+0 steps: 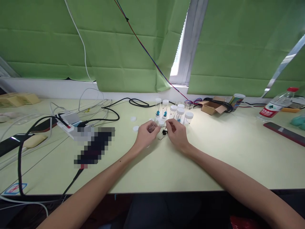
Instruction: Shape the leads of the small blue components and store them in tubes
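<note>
Grn blinds (119,57) (daylight gap (179,52)) behind pale tbl (233,140).

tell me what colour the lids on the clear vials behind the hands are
White; the lids on the clear vials show best in the head view.

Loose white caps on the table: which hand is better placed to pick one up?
Probably the left hand: it is nearer the loose white caps, while the right hand would have to reach past it. Whether the left hand is free is unclear.
</note>
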A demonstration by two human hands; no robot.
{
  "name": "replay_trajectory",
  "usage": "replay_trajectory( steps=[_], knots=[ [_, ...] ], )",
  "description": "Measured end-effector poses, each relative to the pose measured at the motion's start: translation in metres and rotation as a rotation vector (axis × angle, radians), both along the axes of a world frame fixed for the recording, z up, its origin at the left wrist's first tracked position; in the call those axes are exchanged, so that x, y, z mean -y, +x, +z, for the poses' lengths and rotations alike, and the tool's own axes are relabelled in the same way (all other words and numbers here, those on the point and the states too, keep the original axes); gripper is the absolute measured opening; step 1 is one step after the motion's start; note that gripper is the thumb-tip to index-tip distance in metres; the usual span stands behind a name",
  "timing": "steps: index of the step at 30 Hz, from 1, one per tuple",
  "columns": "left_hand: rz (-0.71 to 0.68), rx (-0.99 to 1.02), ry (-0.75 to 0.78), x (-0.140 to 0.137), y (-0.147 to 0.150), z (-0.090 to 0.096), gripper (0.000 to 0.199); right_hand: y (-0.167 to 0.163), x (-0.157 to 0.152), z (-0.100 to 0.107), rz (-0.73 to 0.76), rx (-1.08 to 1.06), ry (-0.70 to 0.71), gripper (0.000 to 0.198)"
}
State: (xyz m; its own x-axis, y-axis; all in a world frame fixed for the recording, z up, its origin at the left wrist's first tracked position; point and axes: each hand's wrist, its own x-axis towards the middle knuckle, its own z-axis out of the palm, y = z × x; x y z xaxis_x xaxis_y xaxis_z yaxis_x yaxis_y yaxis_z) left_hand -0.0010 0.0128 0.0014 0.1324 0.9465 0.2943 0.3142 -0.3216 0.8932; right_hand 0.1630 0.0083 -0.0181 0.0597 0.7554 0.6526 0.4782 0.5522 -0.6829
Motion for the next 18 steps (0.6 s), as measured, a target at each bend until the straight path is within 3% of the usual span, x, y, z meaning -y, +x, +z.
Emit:
replay_trajectory(
  steps=[4, 9, 18],
  knots=[
    [0.014, -0.014, 0.005, -0.002, 0.0, -0.002, 0.02, 0.001, -0.004, -0.003, 0.011, 0.255, -0.012, 0.013],
    [0.016, -0.026, -0.011, 0.0, 0.001, 0.0, 0.017, 0.0, 0.0, -0.004, 0.111, 0.545, -0.153, 0.008],
    [0.016, -0.116, 0.053, 0.002, 0.004, -0.001, 0.014, -0.005, 0.006, -0.006, 0.101, 0.825, -0.229, 0.013]
  ],
)
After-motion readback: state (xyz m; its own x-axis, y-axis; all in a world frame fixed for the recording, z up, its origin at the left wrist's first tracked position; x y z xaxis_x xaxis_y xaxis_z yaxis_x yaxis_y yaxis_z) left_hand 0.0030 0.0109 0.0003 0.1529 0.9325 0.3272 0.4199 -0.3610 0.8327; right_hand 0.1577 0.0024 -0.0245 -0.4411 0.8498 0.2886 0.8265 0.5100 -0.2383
